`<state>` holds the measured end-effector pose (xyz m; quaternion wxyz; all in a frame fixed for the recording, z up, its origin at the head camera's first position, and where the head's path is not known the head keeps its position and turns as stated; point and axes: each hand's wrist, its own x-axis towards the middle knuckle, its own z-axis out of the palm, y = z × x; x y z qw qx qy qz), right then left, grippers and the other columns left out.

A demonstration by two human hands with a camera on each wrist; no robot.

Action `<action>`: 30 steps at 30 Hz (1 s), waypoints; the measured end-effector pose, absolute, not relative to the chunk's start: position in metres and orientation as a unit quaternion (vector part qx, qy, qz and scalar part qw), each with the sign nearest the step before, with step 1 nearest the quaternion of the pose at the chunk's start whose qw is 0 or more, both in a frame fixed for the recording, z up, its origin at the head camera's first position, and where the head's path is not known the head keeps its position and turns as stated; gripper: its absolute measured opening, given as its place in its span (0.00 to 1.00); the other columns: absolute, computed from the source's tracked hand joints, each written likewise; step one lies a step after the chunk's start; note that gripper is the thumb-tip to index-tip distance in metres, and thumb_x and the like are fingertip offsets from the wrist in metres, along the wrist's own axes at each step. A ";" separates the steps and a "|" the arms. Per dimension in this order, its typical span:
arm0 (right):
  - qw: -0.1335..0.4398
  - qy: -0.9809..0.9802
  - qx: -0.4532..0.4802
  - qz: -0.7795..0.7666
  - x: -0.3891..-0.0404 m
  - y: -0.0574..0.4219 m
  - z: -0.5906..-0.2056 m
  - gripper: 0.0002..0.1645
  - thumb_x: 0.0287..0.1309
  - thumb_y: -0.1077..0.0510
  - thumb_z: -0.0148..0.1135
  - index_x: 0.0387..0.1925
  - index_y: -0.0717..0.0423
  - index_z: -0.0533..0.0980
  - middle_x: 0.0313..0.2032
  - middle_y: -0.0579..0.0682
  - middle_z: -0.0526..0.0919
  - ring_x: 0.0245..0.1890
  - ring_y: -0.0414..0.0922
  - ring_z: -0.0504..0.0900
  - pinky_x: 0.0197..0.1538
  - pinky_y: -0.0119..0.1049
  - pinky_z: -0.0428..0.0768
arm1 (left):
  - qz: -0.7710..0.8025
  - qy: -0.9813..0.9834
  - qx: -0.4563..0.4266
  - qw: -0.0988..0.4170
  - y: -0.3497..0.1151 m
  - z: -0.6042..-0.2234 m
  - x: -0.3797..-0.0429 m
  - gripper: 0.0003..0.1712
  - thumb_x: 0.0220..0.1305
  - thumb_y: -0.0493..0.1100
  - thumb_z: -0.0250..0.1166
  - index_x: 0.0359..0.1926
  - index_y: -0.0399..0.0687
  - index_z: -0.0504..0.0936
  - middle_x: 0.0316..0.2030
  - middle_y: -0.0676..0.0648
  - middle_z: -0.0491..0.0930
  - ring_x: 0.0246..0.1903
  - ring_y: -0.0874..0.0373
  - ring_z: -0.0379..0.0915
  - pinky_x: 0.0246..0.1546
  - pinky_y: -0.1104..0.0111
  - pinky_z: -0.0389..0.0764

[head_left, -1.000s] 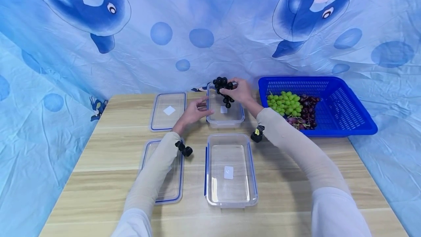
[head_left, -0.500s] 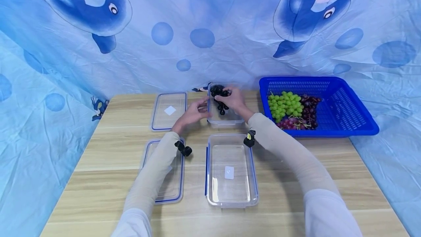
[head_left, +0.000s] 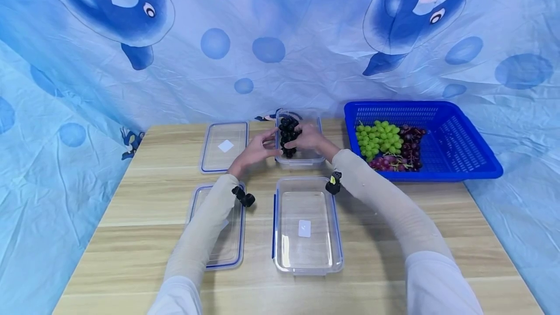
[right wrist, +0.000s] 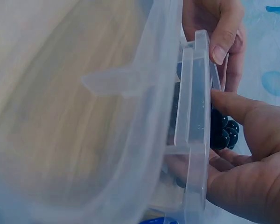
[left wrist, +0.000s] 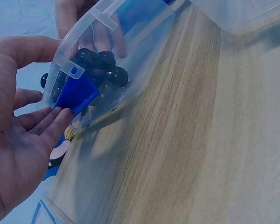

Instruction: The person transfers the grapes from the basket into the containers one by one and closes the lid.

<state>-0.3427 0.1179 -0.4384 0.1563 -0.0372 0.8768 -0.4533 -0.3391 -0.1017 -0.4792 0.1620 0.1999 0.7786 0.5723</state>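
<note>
A bunch of black grapes (head_left: 288, 132) lies along the left side of the far clear plastic container (head_left: 302, 162). My right hand (head_left: 309, 137) reaches down inside that container from the right, its thumb and fingers around the grapes; the right wrist view shows dark grapes (right wrist: 221, 135) between them. At the container's left rim is my left hand (head_left: 258, 148). It holds the wall there, with fingers on the blue latch (left wrist: 77, 95) in the left wrist view. The container's wall partly veils the right fingers.
A larger clear container (head_left: 306, 266) stands in front. Two blue-edged lids, a far one (head_left: 218, 159) and a near one (head_left: 227, 252), lie on the left. At the right a blue basket (head_left: 463, 147) holds green grapes (head_left: 379, 137) and red grapes (head_left: 411, 145).
My right hand has lowered the black grapes from above the rim into the far container, and the bunch now lies along its left side. My left hand has stayed at the rim.
</note>
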 end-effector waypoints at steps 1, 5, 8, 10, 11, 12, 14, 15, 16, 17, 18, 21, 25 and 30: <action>0.164 0.877 -0.039 -0.451 -0.342 0.118 -0.438 0.49 0.54 0.54 0.78 0.72 0.66 0.64 0.63 0.66 0.74 0.51 0.58 0.83 0.55 0.49 0.85 | 0.571 0.779 0.200 0.163 -0.102 -0.479 -0.339 0.51 0.63 0.39 0.73 0.80 0.49 0.55 0.77 0.37 0.57 0.71 0.38 0.63 0.72 0.52 0.69; 0.195 0.845 -0.031 -0.498 -0.340 0.118 -0.435 0.50 0.55 0.60 0.76 0.74 0.61 0.59 0.63 0.68 0.70 0.51 0.60 0.81 0.54 0.55 0.86 | 0.569 0.779 0.201 0.168 -0.102 -0.478 -0.339 0.51 0.64 0.38 0.72 0.81 0.49 0.52 0.79 0.39 0.52 0.72 0.36 0.61 0.73 0.50 0.67; 0.203 0.829 -0.027 -0.521 -0.339 0.119 -0.432 0.49 0.55 0.64 0.74 0.74 0.60 0.59 0.68 0.68 0.65 0.54 0.62 0.79 0.52 0.55 0.87 | 0.565 0.783 0.201 0.166 -0.101 -0.477 -0.339 0.51 0.64 0.36 0.71 0.81 0.48 0.52 0.79 0.40 0.52 0.72 0.37 0.61 0.73 0.50 0.67; 0.209 0.826 -0.029 -0.523 -0.337 0.120 -0.430 0.48 0.54 0.64 0.74 0.72 0.62 0.60 0.70 0.68 0.62 0.56 0.64 0.79 0.51 0.54 0.88 | 0.562 0.786 0.200 0.164 -0.101 -0.477 -0.339 0.51 0.64 0.36 0.71 0.81 0.47 0.52 0.79 0.40 0.53 0.72 0.37 0.62 0.73 0.52 0.68; 0.213 0.826 -0.030 -0.521 -0.336 0.120 -0.429 0.48 0.53 0.64 0.75 0.72 0.63 0.61 0.71 0.68 0.61 0.57 0.65 0.79 0.51 0.54 0.88 | 0.560 0.788 0.200 0.162 -0.101 -0.476 -0.338 0.51 0.64 0.36 0.71 0.81 0.47 0.53 0.79 0.40 0.53 0.72 0.37 0.62 0.73 0.52 0.68; 0.214 0.833 -0.036 -0.509 -0.335 0.120 -0.429 0.48 0.52 0.64 0.76 0.71 0.64 0.62 0.71 0.68 0.62 0.58 0.64 0.78 0.51 0.53 0.88 | 0.558 0.789 0.201 0.160 -0.101 -0.477 -0.338 0.51 0.64 0.36 0.72 0.81 0.46 0.53 0.79 0.40 0.54 0.71 0.38 0.62 0.73 0.52 0.68; 0.216 0.857 -0.055 -0.464 -0.334 0.122 -0.429 0.48 0.52 0.61 0.78 0.69 0.66 0.63 0.70 0.67 0.64 0.59 0.62 0.77 0.55 0.50 0.87 | 0.556 0.790 0.204 0.156 -0.102 -0.477 -0.338 0.50 0.64 0.37 0.72 0.80 0.45 0.54 0.79 0.41 0.53 0.72 0.37 0.62 0.73 0.52 0.68; 0.220 0.868 -0.064 -0.441 -0.333 0.122 -0.429 0.48 0.52 0.59 0.79 0.69 0.67 0.64 0.68 0.67 0.67 0.59 0.61 0.78 0.57 0.49 0.85 | 0.556 0.790 0.206 0.156 -0.102 -0.477 -0.338 0.50 0.64 0.37 0.71 0.80 0.45 0.54 0.79 0.41 0.53 0.72 0.37 0.62 0.73 0.52 0.67; 0.219 0.880 -0.074 -0.415 -0.333 0.124 -0.429 0.48 0.52 0.58 0.79 0.69 0.67 0.64 0.68 0.67 0.68 0.59 0.60 0.78 0.59 0.48 0.84 | 0.557 0.789 0.207 0.155 -0.102 -0.477 -0.338 0.50 0.64 0.37 0.71 0.80 0.45 0.54 0.79 0.41 0.53 0.72 0.37 0.61 0.73 0.51 0.67; 0.216 0.890 -0.083 -0.393 -0.332 0.126 -0.429 0.47 0.52 0.57 0.79 0.69 0.68 0.65 0.67 0.67 0.69 0.59 0.58 0.77 0.61 0.47 0.82 | 0.557 0.788 0.210 0.155 -0.101 -0.477 -0.338 0.49 0.64 0.36 0.71 0.80 0.45 0.54 0.79 0.41 0.53 0.72 0.37 0.61 0.73 0.51 0.67; 0.211 0.899 -0.089 -0.372 -0.332 0.127 -0.429 0.47 0.53 0.56 0.78 0.69 0.68 0.65 0.67 0.67 0.71 0.58 0.56 0.77 0.62 0.46 0.80 | 0.558 0.787 0.212 0.154 -0.101 -0.478 -0.338 0.49 0.64 0.36 0.71 0.80 0.45 0.55 0.79 0.41 0.53 0.72 0.37 0.61 0.73 0.51 0.67; 0.202 0.895 -0.080 -0.390 -0.333 0.132 -0.428 0.45 0.55 0.61 0.75 0.70 0.70 0.64 0.65 0.69 0.73 0.52 0.58 0.79 0.60 0.51 0.82 | 0.559 0.785 0.217 0.153 -0.100 -0.477 -0.337 0.50 0.63 0.34 0.71 0.80 0.44 0.54 0.79 0.41 0.53 0.72 0.36 0.61 0.73 0.50 0.68; 0.183 0.878 -0.057 -0.439 -0.335 0.137 -0.423 0.45 0.56 0.67 0.71 0.72 0.69 0.61 0.63 0.69 0.73 0.54 0.59 0.78 0.57 0.53 0.84 | 0.554 0.790 0.218 0.149 -0.100 -0.477 -0.336 0.51 0.61 0.35 0.73 0.80 0.44 0.54 0.79 0.41 0.53 0.72 0.37 0.62 0.72 0.51 0.69; 0.169 0.857 -0.060 -0.483 -0.333 0.144 -0.409 0.44 0.60 0.62 0.71 0.74 0.64 0.61 0.67 0.68 0.70 0.66 0.59 0.72 0.63 0.52 0.80 | 0.546 0.797 0.213 0.144 -0.101 -0.476 -0.335 0.52 0.62 0.38 0.74 0.80 0.44 0.55 0.79 0.39 0.54 0.71 0.37 0.63 0.71 0.51 0.70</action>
